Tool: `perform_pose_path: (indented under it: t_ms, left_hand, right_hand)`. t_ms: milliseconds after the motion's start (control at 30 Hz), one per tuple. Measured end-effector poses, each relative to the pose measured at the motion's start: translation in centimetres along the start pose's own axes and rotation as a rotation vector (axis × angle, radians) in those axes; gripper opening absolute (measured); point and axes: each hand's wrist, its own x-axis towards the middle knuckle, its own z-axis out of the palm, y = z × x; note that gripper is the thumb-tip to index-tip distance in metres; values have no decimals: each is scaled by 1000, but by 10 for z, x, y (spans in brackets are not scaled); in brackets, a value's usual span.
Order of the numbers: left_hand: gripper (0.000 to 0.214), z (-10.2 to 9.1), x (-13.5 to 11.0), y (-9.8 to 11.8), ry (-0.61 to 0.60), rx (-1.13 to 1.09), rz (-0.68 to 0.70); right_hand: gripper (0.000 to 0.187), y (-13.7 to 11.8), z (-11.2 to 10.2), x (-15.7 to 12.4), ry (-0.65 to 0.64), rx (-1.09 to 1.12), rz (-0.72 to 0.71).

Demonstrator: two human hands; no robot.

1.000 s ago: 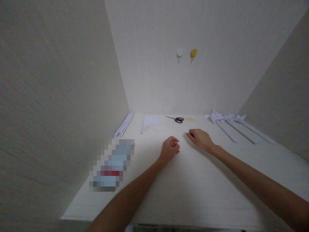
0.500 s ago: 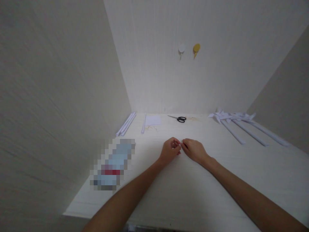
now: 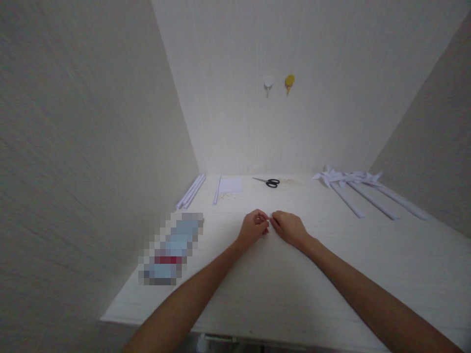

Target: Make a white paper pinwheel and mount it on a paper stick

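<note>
1. The scissors (image 3: 267,182) lie flat on the table (image 3: 294,294), crosswise, blades to the left and black handles to the right.
2. Both hands are on the near side of the scissors, apart from them. The right hand (image 3: 289,227) has its fingertips below the handles, slightly nearer than the left hand (image 3: 253,228), which sits below the blades.
3. Each hand has its fingers curled, and the fingertips of the two meet or nearly meet. I cannot tell whether they pinch anything small.
4. Just right of the scissors are thin yellowish strands (image 3: 289,182).
5. Left of the scissors come a white sheet (image 3: 231,185), a paper roll (image 3: 217,190) along its left edge, then a bundle of paper rolls (image 3: 191,191).
6. Well right of the scissors lie paper sticks (image 3: 368,197) with folded tops.
7. Above the scissors, a white hook (image 3: 268,84) and a yellow hook (image 3: 289,81) are on the wall.
</note>
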Motion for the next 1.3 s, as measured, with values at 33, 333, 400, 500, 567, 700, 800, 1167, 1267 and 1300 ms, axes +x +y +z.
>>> perform_pose_path:
  t_ms: [33,333,400,500,567,700,800,1167,1267,1300]
  left_hand:
    - [10,0,0,0,0,-5,-4]
    - [11,0,2,2,12,-35,-51]
    - [12,-1,3,5,2,-7,-114]
    - [14,-10,11,14,-73,20,-215]
    - [15,-23,23,24,-113,82,-205]
    - [15,-62,61,53,-41,256,-66]
    - [13,-90,89,75,10,473,45]
    - [19,-105,142,58,-22,1359,114]
    - [20,-101,148,44,-79,1397,91]
    - [19,-101,150,40,-100,1410,84]
  right_hand:
    - [29,0,0,0,2,1,-1]
    - [33,-2,-1,1,-17,1,16]
    - [34,-2,-2,1,-30,-16,6]
    - [34,-3,-9,5,-56,-73,-47]
    - [34,-3,-17,11,-56,-117,-103]
    - [34,-1,-36,40,-27,-214,-203]
    - [34,3,-48,70,32,-261,-215]
    - [27,-3,-36,160,41,-230,-256]
    - [25,-11,-20,170,10,-199,-329]
    - [26,-13,-16,173,2,-188,-351]
